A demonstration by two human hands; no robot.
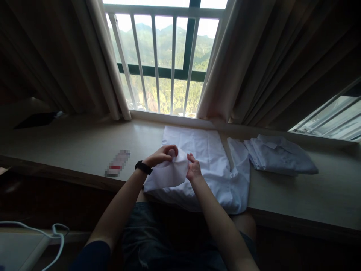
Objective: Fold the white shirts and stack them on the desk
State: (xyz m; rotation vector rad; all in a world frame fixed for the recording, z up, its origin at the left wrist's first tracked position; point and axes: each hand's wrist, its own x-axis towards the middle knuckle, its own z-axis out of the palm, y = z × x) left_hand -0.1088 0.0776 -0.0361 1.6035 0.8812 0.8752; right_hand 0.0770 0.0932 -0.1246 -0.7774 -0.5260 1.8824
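No lettering can be read anywhere: the small red-and-white packet (117, 163) on the window ledge (70, 146) is blurred beyond reading, and the white shirt (208, 165) shows no legible label.

Daylight pours through the barred window (163, 60), washing the sky to a glare, while the curtains (282, 64) and the foreground sit in deep shadow. The white shirt (214, 165) catches soft light. Wide-angle bending curves the frame edges.
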